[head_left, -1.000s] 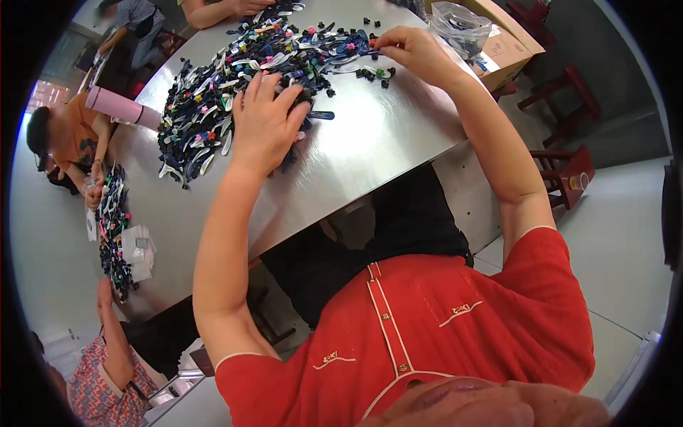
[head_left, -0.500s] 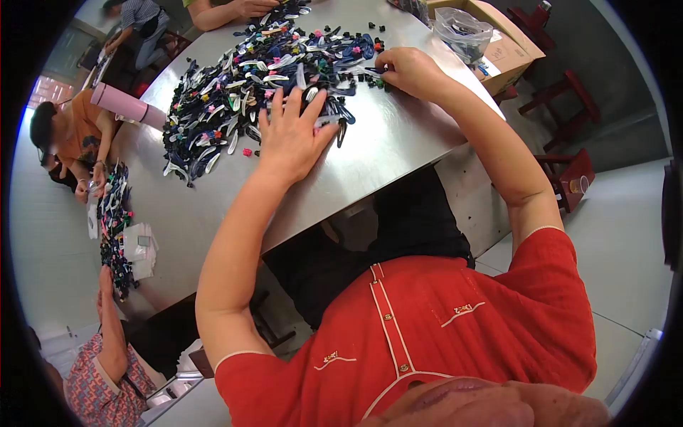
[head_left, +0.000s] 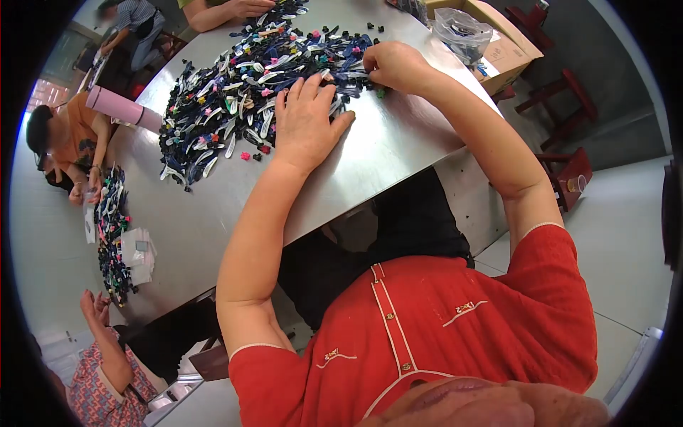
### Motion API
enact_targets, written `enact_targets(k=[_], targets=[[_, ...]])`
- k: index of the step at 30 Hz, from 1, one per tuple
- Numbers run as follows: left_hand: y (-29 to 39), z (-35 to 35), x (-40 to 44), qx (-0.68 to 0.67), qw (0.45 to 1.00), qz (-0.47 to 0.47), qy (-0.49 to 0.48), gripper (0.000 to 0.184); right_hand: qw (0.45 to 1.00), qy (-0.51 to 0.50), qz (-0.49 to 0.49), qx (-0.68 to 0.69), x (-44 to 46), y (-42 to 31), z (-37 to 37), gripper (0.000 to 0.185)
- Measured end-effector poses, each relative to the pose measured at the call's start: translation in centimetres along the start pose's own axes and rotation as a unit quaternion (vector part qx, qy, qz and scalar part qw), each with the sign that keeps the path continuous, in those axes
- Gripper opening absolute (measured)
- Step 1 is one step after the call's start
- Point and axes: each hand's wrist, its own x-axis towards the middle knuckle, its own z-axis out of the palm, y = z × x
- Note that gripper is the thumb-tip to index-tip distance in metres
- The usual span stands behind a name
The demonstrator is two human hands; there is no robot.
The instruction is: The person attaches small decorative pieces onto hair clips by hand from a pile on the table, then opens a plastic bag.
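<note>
Seemingly sifting the clip pile: left hand spread open at its near edge, right hand curled, grip unclear; picking one calls for pinching

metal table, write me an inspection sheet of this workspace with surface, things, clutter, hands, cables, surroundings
Surface: metal table, shiny, reflecting light
Job's things: small clips, mostly dark and white, in a loose heap
Clutter: pink tumbler, pale packets
Hands: left hand spread over the heap's near edge; right hand curled at its right end, grip hidden
Cables: nothing seen
Surroundings: co-workers, cardboard box, red stools
</note>
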Motion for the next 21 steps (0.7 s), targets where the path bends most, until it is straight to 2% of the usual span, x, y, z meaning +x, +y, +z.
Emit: enact_targets(k=[1,3,5,6,8,9,10,11,12,14,15,16,18,20,21], targets=[[-0.2,-0.2,-0.1,-0.046,0.998,0.031,0.032,0.053,1.000,0.001,0.004,0.014,0.0,0.2,-0.1,0.017],[-0.4,-0.4,-0.5,-0.066,0.996,0.046,0.039,0.050,1.000,0.004,0.012,0.022,-0.3,1.1,-0.9,0.015],[-0.5,-0.6,-0.9,-0.084,0.993,0.060,0.057,0.044,0.988,0.112,-0.028,0.107,-0.7,3.2,-2.2,0.016],[-0.4,-1.0,-0.9,-0.088,0.993,0.060,0.059,0.044,0.977,0.185,-0.032,0.099,-0.9,4.5,-3.2,0.017],[-0.4,-1.5,-1.0,-0.119,0.990,0.057,0.055,0.044,0.959,0.280,-0.003,0.046,-1.6,7.2,-6.1,0.020],[-0.5,-1.3,-1.0,-0.121,0.989,0.057,0.056,0.044,0.935,0.341,0.034,0.090,-1.3,8.4,-7.1,0.018],[-0.5,-1.0,-1.1,-0.117,0.990,0.079,0.022,0.045,0.935,0.334,0.114,0.031,-3.1,5.5,-9.8,0.022],[-0.4,-0.9,-1.1,-0.112,0.989,0.100,-0.011,0.046,0.927,0.346,0.097,-0.103,-1.9,13.0,-8.8,0.024],[-0.3,-0.8,-1.1,-0.113,0.989,0.099,-0.009,0.046,0.928,0.345,0.095,-0.105,-1.8,15.0,-8.5,0.024],[-0.2,-0.7,-0.7,-0.095,0.988,0.119,-0.022,0.047,0.954,0.186,0.182,-0.151,-1.7,16.5,-8.3,0.025],[-0.1,-1.1,-0.7,-0.103,0.988,0.117,-0.008,0.049,0.950,0.168,0.194,-0.176,-1.3,16.1,-8.1,0.025],[-0.1,-1.5,-0.6,-0.102,0.988,0.113,-0.006,0.049,0.952,0.167,0.189,-0.176,-1.1,14.4,-7.9,0.025],[0.0,-1.8,-1.0,-0.094,0.991,0.095,-0.004,0.052,0.964,0.244,0.094,-0.055,-1.0,9.5,-6.4,0.028],[-0.3,-1.2,-0.9,-0.060,0.993,0.094,-0.031,0.056,0.990,0.141,0.006,-0.018,1.0,8.0,-4.0,0.034],[-0.3,-1.0,-0.8,-0.024,0.997,0.066,-0.017,0.057,0.989,0.142,0.001,-0.041,1.7,6.7,-2.4,0.036]])
